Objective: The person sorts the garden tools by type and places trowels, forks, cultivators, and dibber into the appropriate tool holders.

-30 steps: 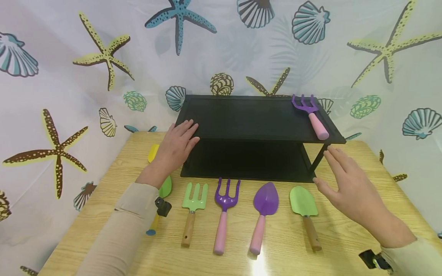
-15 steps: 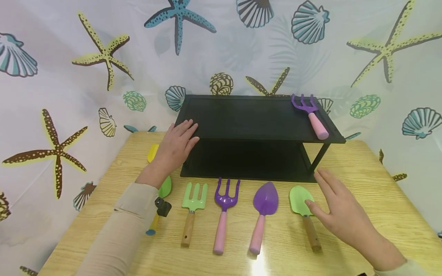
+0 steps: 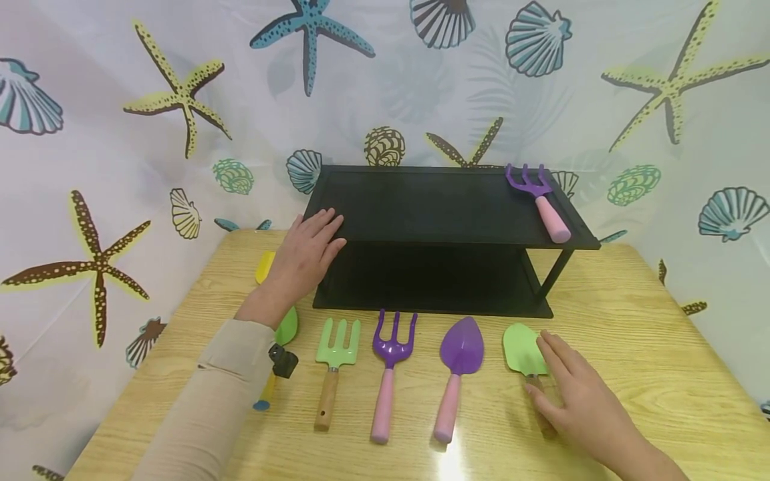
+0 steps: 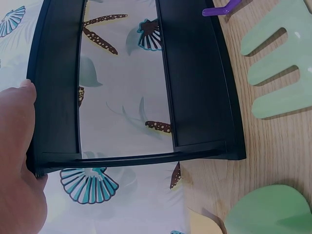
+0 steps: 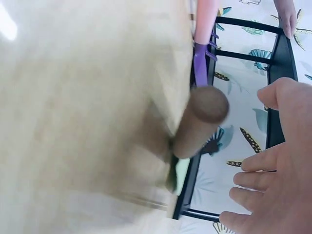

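A black two-tier shelf [image 3: 421, 207] stands at the back of the table. My left hand [image 3: 301, 257] rests on its top at the left end, fingers extended; the left wrist view shows the thumb at the shelf's edge [image 4: 56, 97]. Low over a light green trowel [image 3: 520, 347] reaches my right hand [image 3: 580, 404], fingers spread and partly covering the wooden handle. That handle [image 5: 195, 122] appears blurred in the right wrist view, apart from the fingers. A purple cultivator with a pink handle [image 3: 550, 217] lies on the shelf's top right.
In front of the shelf lie a purple trowel [image 3: 462, 347], a purple hand fork [image 3: 393, 351] and a light green hand fork [image 3: 337, 351]. My left arm partly hides a green-bladed tool [image 3: 289, 327] and a yellow piece [image 3: 263, 267]. A shell-patterned cloth [image 3: 385, 87] surrounds the table.
My right hand has moved from beside the shelf's right post down and toward me, over the light green trowel's handle. The left hand stays on the shelf.
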Motion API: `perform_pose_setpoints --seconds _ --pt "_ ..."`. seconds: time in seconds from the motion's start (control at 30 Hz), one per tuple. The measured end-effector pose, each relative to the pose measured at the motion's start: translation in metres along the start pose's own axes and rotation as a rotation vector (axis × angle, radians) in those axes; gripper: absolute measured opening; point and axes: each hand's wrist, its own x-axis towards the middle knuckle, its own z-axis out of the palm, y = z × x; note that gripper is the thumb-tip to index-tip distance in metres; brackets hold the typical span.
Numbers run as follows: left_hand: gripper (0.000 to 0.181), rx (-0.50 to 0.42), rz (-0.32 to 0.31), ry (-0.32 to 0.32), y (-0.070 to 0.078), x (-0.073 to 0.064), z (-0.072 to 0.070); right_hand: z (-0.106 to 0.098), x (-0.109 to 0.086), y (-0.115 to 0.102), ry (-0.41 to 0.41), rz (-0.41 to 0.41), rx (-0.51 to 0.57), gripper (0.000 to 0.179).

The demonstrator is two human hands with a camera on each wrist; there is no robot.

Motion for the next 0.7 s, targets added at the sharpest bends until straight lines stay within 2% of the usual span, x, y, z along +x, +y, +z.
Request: perform_pose_setpoints --seconds 0.27,0.47,0.57,0.7 --pt "0.056 -0.006 0.004 0.003 0.000 0.000 0.001 0.019 -0.015 -0.003 -0.079 0.020 -0.009 0.077" --pt "0.056 -0.002 0.000 -0.004 0.000 0.000 0.000 0.029 -0.020 -0.004 -0.137 -0.017 -0.010 0.077" --pt "0.057 -0.003 -0.001 -0.010 0.000 0.000 0.000 0.034 -0.022 -0.003 -0.135 -0.055 -0.011 0.074" --pt "0.057 -0.001 -0.005 -0.009 0.001 0.000 -0.001 0.040 -0.025 0.000 -0.089 -0.118 -0.028 0.072"
